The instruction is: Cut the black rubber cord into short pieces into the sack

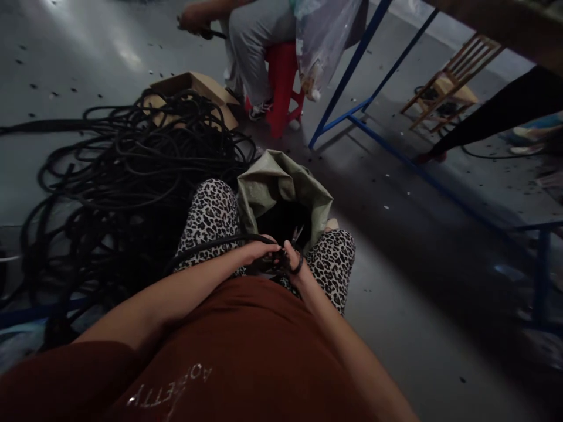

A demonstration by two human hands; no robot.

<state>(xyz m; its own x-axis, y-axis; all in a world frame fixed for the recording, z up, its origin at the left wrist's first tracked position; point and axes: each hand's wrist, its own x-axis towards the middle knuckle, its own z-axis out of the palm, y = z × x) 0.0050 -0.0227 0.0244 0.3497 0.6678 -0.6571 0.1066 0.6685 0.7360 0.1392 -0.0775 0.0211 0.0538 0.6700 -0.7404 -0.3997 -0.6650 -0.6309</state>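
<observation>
A: Head view, looking down at a seated person's lap. What are the hands doing?

B: The left hand (259, 252) is curled around a black cable (211, 243) that crosses the left knee. The right hand (294, 261) holds a pair of scissors (295, 240), with fingers through the dark handle loops and the blades pointing up and away. The two hands almost touch.

A: Are the scissor blades on the cable?

B: Too dark to tell. The cable end sits between the hands, just above the lap.

A: Where does the cable go?

B: It runs left to a large tangled pile of black cable (118, 176) on the grey floor (417, 305).

A: Anything else close by?

B: A green sack (281, 184) stands open between the knees, just beyond the hands. Farther off, another person sits on a red stool (281, 88), beside a cardboard box (197, 88).
</observation>
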